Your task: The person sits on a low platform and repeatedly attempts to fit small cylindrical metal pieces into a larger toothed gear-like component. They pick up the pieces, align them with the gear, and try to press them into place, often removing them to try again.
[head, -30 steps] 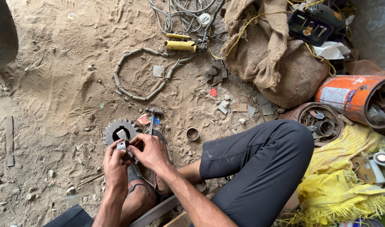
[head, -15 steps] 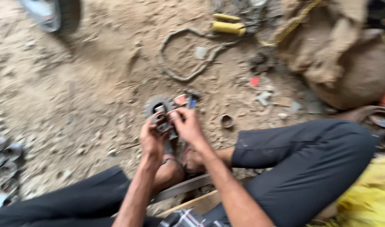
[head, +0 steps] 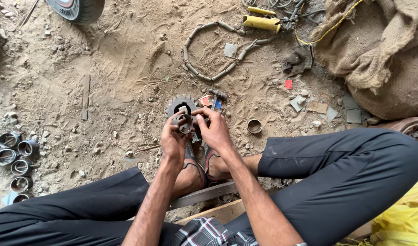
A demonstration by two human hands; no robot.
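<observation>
Both hands, left hand (head: pixel 172 141) and right hand (head: pixel 214 130), clamped a small, stiff-looking metal ring (head: pixel 184 123) by its rim at frame centre, above a sandy floor (head: pixel 104 91).

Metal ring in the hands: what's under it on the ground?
Behind the metal ring, held by left hand and right hand, a toothed gear lies on sandy ground. The hands cover the gear's lower part.
</observation>
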